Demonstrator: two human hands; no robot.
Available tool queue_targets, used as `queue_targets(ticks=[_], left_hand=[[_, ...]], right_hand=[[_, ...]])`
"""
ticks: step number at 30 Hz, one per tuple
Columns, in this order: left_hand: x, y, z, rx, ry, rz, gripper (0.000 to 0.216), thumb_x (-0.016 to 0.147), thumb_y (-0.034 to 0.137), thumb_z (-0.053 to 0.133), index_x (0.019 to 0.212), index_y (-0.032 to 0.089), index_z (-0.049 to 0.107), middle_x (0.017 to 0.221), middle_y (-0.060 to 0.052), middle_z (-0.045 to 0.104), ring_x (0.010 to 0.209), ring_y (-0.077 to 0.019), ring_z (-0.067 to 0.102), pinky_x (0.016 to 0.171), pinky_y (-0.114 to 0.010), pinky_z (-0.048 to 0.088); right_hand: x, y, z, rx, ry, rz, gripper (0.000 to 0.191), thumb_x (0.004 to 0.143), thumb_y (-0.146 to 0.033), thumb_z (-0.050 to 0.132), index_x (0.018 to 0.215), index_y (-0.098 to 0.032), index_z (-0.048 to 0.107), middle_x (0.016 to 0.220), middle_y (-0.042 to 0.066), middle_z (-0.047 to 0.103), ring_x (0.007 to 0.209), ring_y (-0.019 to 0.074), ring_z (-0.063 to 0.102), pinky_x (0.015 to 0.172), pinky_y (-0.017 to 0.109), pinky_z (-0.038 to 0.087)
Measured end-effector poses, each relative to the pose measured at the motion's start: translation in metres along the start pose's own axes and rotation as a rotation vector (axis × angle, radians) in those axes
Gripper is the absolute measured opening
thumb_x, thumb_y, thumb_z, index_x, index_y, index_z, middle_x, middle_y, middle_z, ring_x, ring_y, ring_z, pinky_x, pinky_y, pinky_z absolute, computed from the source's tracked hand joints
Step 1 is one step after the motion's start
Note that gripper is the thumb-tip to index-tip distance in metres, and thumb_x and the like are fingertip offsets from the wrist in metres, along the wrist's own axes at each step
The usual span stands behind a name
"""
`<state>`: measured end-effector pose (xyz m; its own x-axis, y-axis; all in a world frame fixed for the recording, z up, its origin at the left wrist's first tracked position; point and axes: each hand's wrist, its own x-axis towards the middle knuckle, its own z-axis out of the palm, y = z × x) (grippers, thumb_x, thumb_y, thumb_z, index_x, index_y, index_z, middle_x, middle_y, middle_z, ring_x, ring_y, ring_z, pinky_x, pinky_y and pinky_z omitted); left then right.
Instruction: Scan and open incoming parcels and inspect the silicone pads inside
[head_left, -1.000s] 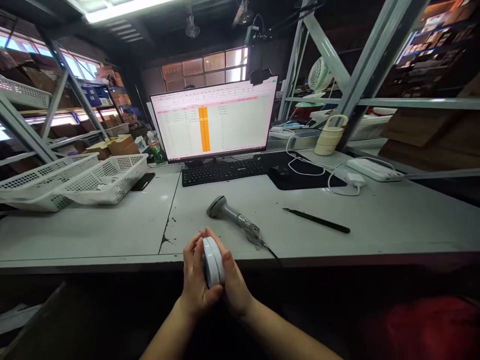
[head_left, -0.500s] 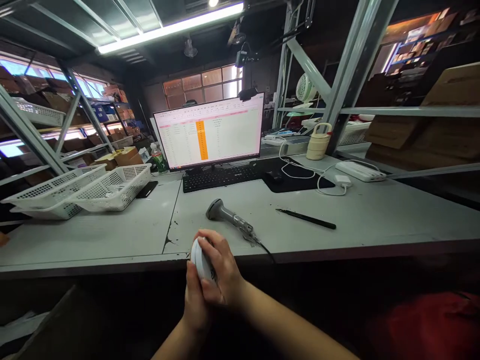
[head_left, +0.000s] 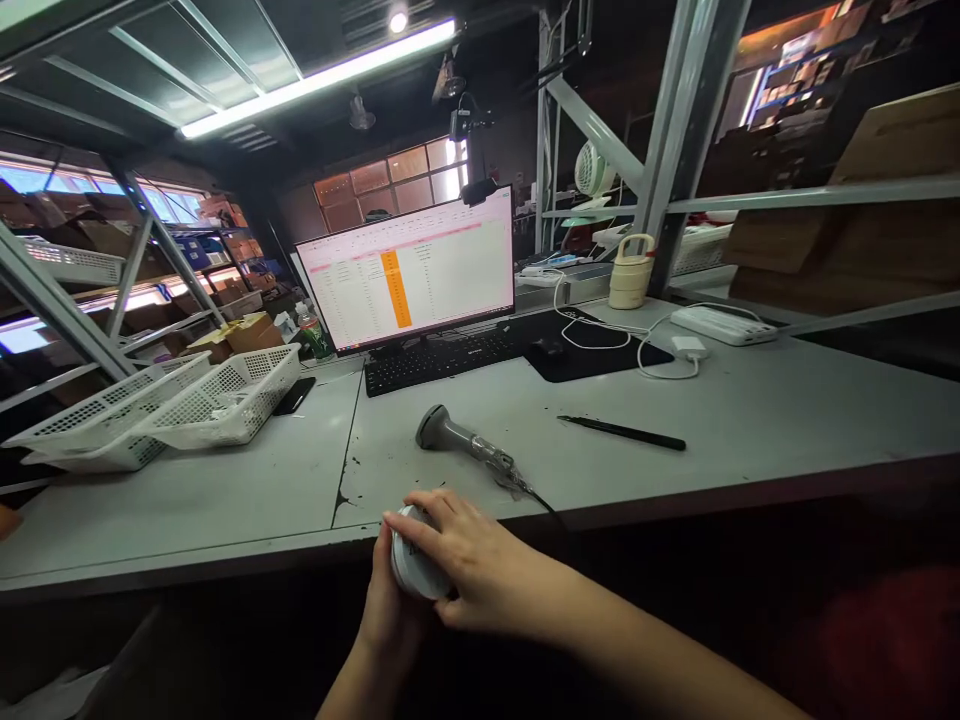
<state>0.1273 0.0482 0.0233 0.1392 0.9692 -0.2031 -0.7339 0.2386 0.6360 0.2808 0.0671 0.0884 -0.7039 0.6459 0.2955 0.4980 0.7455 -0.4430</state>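
Round, flat white case (head_left: 417, 575), seamed at the rim, dark lettering on its face: one, gripped between both hands, in front of the bench (head_left: 247, 500) at its near edge. A second earlier it stood nearly on edge between the palms; now it had tipped over, showing more of its face.

Left hand (head_left: 386, 592): closed around the case's left side and underside, thumb along the rim.

Right hand (head_left: 476, 560): had moved from the case's right side to lie across its upper face, fingers bent over it, gripping.

Grey handheld scanner with clear wrapping on its handle (head_left: 450, 435): one, unmoved, lying on the bench just beyond the hands.

Slim black pointed tool (head_left: 626, 431): one, unmoved, right of the scanner.
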Motion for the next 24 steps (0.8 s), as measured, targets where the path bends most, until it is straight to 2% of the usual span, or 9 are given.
queue_targets(ticks=[2,5,8,11,14,16,20,24], left_hand=[[-0.002,0.0,0.0,0.004,-0.014,-0.002,0.055,0.089,0.061,0.058,0.114,0.013,0.071,0.12,-0.014,0.068,0.126,-0.0329,0.056,0.111,-0.041,0.043],[-0.006,-0.002,0.0,0.043,0.009,0.002,0.055,0.09,0.06,0.057,0.115,0.014,0.071,0.115,-0.014,0.07,0.125,-0.0338,0.057,0.109,-0.043,0.045],[-0.008,-0.002,0.0,0.05,0.029,-0.016,0.053,0.091,0.058,0.057,0.113,0.012,0.072,0.108,-0.014,0.071,0.121,-0.0327,0.06,0.106,-0.041,0.047],[-0.009,0.003,0.003,0.045,0.04,0.022,0.049,0.092,0.056,0.058,0.112,0.013,0.071,0.111,-0.013,0.071,0.116,-0.029,0.063,0.101,-0.036,0.05],[-0.009,0.013,0.006,0.08,0.071,0.083,0.049,0.091,0.056,0.059,0.111,0.013,0.069,0.112,-0.011,0.07,0.111,-0.0256,0.064,0.095,-0.032,0.053],[-0.008,0.02,0.007,0.09,0.075,0.062,0.047,0.093,0.055,0.056,0.114,0.014,0.067,0.113,-0.01,0.07,0.109,-0.0249,0.065,0.093,-0.033,0.054],[-0.008,0.03,0.004,0.076,0.157,-0.066,0.043,0.097,0.051,0.048,0.113,0.015,0.065,0.104,-0.008,0.07,0.101,-0.0242,0.067,0.084,-0.032,0.056],[-0.013,0.038,0.005,0.1,0.225,-0.288,0.046,0.099,0.052,0.042,0.108,0.014,0.066,0.09,-0.008,0.069,0.084,-0.0215,0.069,0.068,-0.027,0.056]], right_hand=[[0.001,-0.001,-0.001,-0.008,-0.021,-0.025,0.096,0.07,-0.029,0.078,0.155,-0.029,0.034,0.152,0.013,0.04,0.138,0.0342,0.04,0.113,0.053,0.037],[0.004,-0.003,0.0,0.044,-0.001,0.096,0.098,0.073,-0.053,0.077,0.155,-0.022,0.033,0.145,0.016,0.049,0.127,0.0349,0.05,0.105,0.054,0.045],[0.006,-0.004,0.001,0.007,0.029,0.104,0.09,0.074,-0.049,0.076,0.151,-0.021,0.041,0.136,0.015,0.055,0.117,0.0336,0.056,0.095,0.051,0.051],[0.007,-0.005,-0.001,-0.068,0.054,-0.077,0.082,0.072,-0.036,0.076,0.146,-0.02,0.047,0.136,0.016,0.053,0.117,0.0315,0.054,0.095,0.046,0.051],[0.013,-0.003,-0.006,-0.161,0.037,-0.263,0.075,0.075,-0.029,0.072,0.145,-0.023,0.048,0.138,0.015,0.05,0.12,0.0316,0.049,0.098,0.048,0.047],[0.019,0.001,-0.008,-0.226,0.005,-0.365,0.072,0.075,-0.022,0.071,0.143,-0.025,0.049,0.139,0.015,0.048,0.122,0.033,0.046,0.097,0.05,0.045],[0.03,0.007,-0.006,-0.326,-0.05,-0.532,0.064,0.079,-0.016,0.067,0.14,-0.023,0.051,0.134,0.018,0.052,0.122,0.035,0.048,0.093,0.051,0.047],[0.033,0.009,-0.002,-0.34,-0.053,-0.729,0.038,0.091,-0.011,0.052,0.125,-0.023,0.063,0.132,0.014,0.058,0.118,0.0309,0.055,0.091,0.049,0.05]])
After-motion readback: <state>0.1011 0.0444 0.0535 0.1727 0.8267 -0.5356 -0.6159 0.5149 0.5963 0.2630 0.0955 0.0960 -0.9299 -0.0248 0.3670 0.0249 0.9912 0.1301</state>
